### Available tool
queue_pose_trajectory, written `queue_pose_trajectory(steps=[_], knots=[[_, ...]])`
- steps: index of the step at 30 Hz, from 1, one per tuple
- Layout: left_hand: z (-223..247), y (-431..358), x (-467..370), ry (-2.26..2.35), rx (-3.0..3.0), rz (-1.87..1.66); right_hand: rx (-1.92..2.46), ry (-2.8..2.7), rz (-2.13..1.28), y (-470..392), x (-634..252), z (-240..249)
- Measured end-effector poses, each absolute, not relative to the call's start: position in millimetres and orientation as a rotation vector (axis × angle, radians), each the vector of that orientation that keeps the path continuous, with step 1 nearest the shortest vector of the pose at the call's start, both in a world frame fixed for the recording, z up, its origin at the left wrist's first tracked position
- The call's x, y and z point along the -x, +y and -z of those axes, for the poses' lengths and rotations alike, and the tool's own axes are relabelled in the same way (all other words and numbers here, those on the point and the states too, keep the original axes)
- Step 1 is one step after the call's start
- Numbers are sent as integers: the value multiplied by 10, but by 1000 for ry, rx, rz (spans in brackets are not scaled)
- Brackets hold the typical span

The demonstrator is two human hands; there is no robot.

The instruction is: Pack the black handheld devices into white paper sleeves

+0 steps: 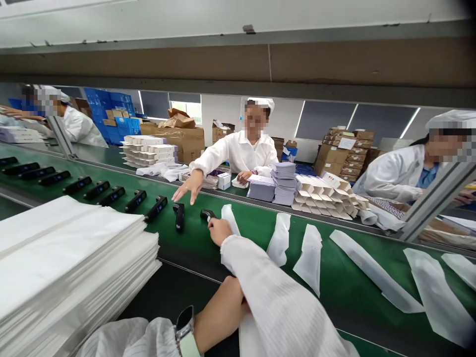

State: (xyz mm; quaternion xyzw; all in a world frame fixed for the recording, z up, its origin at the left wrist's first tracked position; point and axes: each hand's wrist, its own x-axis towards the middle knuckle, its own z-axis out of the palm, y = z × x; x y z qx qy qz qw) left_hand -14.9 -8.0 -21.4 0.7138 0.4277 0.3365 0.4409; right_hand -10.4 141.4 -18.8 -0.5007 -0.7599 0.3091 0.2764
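My right hand [219, 231] is stretched over the green conveyor belt [197, 248], its fingers closed on the near end of a black handheld device [206, 214]. Beside that hand lies a white pouch [230, 218], partly covered by it. My left hand [225, 301], with a watch on its wrist, is low in front of me under my right sleeve. The sleeve hides its fingers, so what they hold is unclear; something white shows below it. Another black device [179, 217] lies just left of my right hand, under a co-worker's outstretched hand [189, 187].
Several black devices [111, 195] line the belt leftward; several white pouches [308, 258] lie rightward. A tall stack of white sheets [74, 258] fills the near left. Across stand folded cartons [323, 196] and booklets [284, 183]. A metal post [427, 198] rises at right; a shelf [223, 59] hangs overhead.
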Motion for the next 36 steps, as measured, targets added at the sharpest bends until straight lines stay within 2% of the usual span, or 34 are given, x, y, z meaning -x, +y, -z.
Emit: queue_pose_trajectory(steps=[5, 7, 9, 12, 23, 28, 31, 36], knots=[[43, -115, 124, 1350, -2071, -594, 1083, -1853, -1146, 1180, -729, -28], [8, -129, 121, 1354, -2179, -574, 788, -1593, -1418, 963, -1079, -195], [-18, -141, 119, 1309, -2263, -580, 686, -1434, -1594, 748, -1353, -340], [-39, -148, 117, 1269, -2307, -597, 732, -1359, -1627, 537, -1564, -415], [-133, -133, 98, 1257, -2002, -708, 884, -1374, -1647, 476, -1481, -153], [-260, -111, 119, 1332, -1861, -897, 748, -1663, -1672, 445, -1567, -108], [-343, -111, 139, 1269, -1826, -925, 594, -1893, -1817, 380, -1612, -93], [-367, -115, 135, 1231, -1754, -939, 347, -1931, -2096, 169, -1545, -79]])
